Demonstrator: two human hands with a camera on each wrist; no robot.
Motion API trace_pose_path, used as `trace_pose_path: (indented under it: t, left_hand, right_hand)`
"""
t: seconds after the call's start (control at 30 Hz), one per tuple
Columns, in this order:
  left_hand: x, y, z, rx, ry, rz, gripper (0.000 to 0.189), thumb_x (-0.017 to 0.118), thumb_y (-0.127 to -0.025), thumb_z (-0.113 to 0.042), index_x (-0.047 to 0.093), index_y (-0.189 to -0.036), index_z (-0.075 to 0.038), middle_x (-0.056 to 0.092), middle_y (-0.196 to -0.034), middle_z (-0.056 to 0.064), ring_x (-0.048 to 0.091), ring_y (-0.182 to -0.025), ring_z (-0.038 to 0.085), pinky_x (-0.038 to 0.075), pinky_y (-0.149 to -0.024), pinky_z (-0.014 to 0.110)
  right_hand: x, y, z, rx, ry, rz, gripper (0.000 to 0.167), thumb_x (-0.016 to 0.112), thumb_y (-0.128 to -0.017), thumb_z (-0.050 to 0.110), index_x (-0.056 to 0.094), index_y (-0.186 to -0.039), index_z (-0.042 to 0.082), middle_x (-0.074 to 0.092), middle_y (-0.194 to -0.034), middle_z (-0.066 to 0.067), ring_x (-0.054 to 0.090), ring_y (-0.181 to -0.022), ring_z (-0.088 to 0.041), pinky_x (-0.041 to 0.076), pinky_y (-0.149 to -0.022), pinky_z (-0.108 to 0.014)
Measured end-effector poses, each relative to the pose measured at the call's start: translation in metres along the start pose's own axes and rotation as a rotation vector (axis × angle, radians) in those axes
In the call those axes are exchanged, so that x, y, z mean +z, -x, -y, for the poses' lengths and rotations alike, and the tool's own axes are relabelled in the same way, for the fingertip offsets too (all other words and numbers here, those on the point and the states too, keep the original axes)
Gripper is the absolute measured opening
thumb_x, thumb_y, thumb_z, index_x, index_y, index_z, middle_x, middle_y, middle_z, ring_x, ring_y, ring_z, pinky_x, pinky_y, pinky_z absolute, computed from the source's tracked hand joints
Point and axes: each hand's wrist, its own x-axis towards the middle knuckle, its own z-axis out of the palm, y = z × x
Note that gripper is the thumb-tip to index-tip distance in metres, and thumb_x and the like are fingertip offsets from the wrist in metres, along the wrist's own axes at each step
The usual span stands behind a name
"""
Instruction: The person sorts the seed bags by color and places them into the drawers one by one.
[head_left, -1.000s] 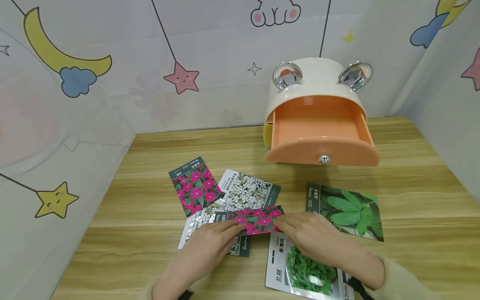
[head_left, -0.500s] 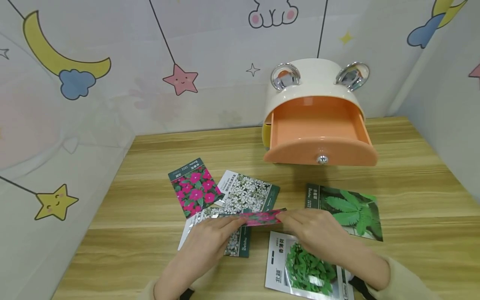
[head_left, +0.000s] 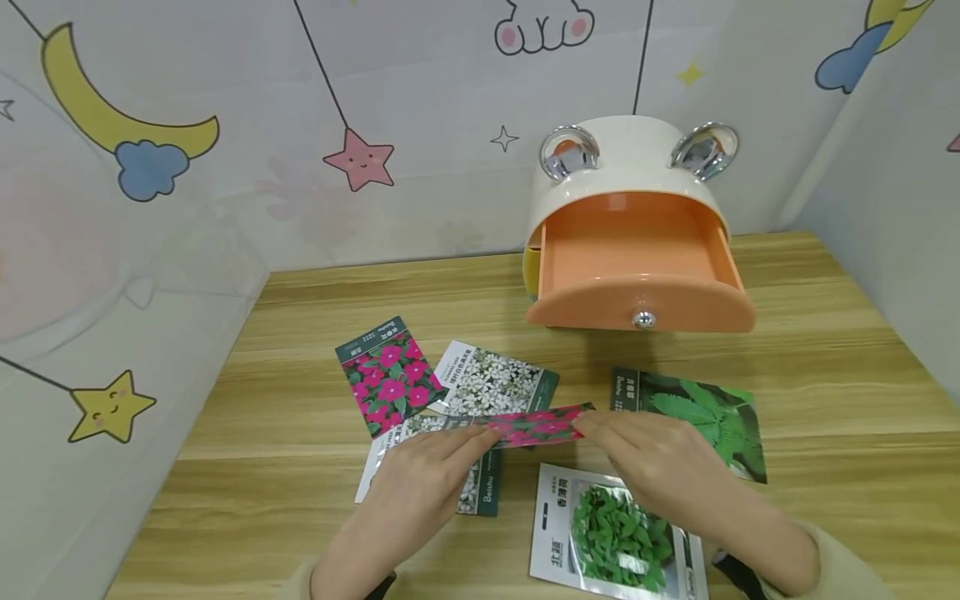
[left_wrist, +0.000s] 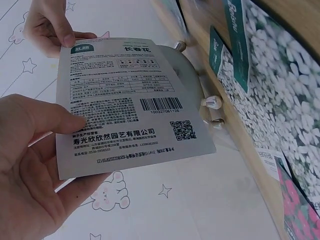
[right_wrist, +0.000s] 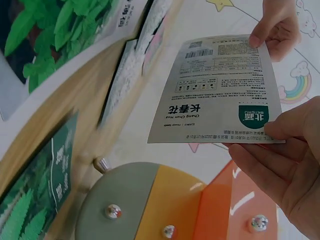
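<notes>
Both hands hold one seed packet (head_left: 542, 427) with pink flowers on its front, raised above the table and tilted, so the head view shows it foreshortened. My left hand (head_left: 423, 475) pinches one end between thumb and fingers; my right hand (head_left: 667, 467) pinches the other. The wrist views show the packet's pale printed back (left_wrist: 117, 107). Below and left of it lie white-flower packets (head_left: 495, 383), partly covered by my left hand and the held packet. Another pink-flower packet (head_left: 390, 375) overlaps them. Under my right forearm is a packet with bushy green leaves (head_left: 618, 533).
A green-leaf packet (head_left: 708, 425) lies to the right, partly behind my right hand. At the back right stands a white rounded box (head_left: 633, 150) with silvery ears; its orange drawer (head_left: 641, 302) is pulled out. Printed cloth walls (head_left: 247, 208) border the wooden table (head_left: 840, 400).
The held packet has lifted, tilted and shifted slightly to the right. My right hand has moved right and a little away from me; the left hand followed slightly. The other packets stay put.
</notes>
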Motion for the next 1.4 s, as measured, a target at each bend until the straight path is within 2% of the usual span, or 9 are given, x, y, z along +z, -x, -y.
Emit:
trace_pose_path:
  t: [0.2,0.37,0.7,0.97,1.17,1.3,1.4]
  left_hand:
    - [-0.005,-0.006,-0.003,0.021,0.018,-0.053,0.036,0.07,-0.077,0.002,0.071,-0.11,-0.013,0.074,-0.104,0.0,0.072,-0.089,0.013,0.06,-0.077,0.028]
    - [-0.011,-0.01,-0.004,0.037,0.026,-0.078,0.031,0.071,-0.077,0.0,0.072,-0.105,-0.011,0.075,-0.1,0.0,0.072,-0.088,0.012,0.06,-0.075,0.025]
    - [-0.023,-0.022,-0.008,0.117,0.062,-0.146,0.03,0.07,-0.076,0.001,0.071,-0.104,-0.01,0.076,-0.097,-0.001,0.072,-0.084,0.01,0.059,-0.072,0.023]
    - [-0.03,-0.032,-0.011,0.226,0.047,-0.216,0.025,0.052,-0.09,-0.002,0.07,-0.107,-0.008,0.075,-0.099,-0.001,0.072,-0.085,0.01,0.059,-0.072,0.022]
    - [-0.036,-0.04,-0.015,0.268,0.015,-0.253,0.032,0.042,-0.092,-0.001,0.069,-0.109,-0.007,0.075,-0.1,0.0,0.072,-0.088,0.01,0.059,-0.072,0.022]
    - [-0.042,-0.047,-0.019,0.299,-0.008,-0.274,0.034,0.039,-0.094,0.0,0.069,-0.109,-0.006,0.075,-0.101,0.001,0.072,-0.09,0.01,0.059,-0.075,0.022]
    - [-0.046,-0.051,-0.021,0.322,-0.025,-0.285,0.035,0.038,-0.094,0.001,0.069,-0.109,-0.005,0.075,-0.102,0.002,0.072,-0.092,0.011,0.059,-0.077,0.023]
  right_hand:
    - [-0.012,-0.002,-0.001,-0.001,-0.017,-0.023,0.041,0.028,-0.101,0.004,0.068,-0.099,0.002,0.075,-0.091,-0.005,0.072,-0.079,-0.017,0.06,-0.064,-0.03]
    - [-0.021,-0.002,-0.002,0.026,-0.007,-0.024,0.04,0.03,-0.103,0.009,0.069,-0.098,0.002,0.074,-0.089,-0.003,0.072,-0.078,-0.015,0.059,-0.063,-0.03]
    - [-0.039,0.0,-0.003,0.008,0.015,-0.131,0.038,0.033,-0.101,0.008,0.071,-0.098,0.004,0.075,-0.089,-0.003,0.071,-0.074,-0.018,0.058,-0.061,-0.032]
    - [-0.055,0.002,-0.005,0.007,0.013,-0.204,0.038,0.035,-0.101,0.01,0.073,-0.097,0.003,0.074,-0.088,-0.002,0.07,-0.075,-0.016,0.056,-0.061,-0.031]
    - [-0.068,0.0,-0.008,0.005,0.03,-0.237,0.039,0.038,-0.102,0.015,0.074,-0.096,0.004,0.075,-0.086,-0.003,0.069,-0.072,-0.017,0.055,-0.059,-0.03]
    - [-0.075,-0.001,-0.009,0.005,0.032,-0.26,0.038,0.039,-0.102,0.017,0.075,-0.097,0.005,0.075,-0.085,-0.002,0.068,-0.07,-0.016,0.055,-0.061,-0.026]
    - [-0.08,0.0,-0.011,0.004,0.022,-0.282,0.037,0.04,-0.102,0.016,0.074,-0.097,0.005,0.074,-0.084,-0.003,0.066,-0.066,-0.016,0.053,-0.057,-0.024]
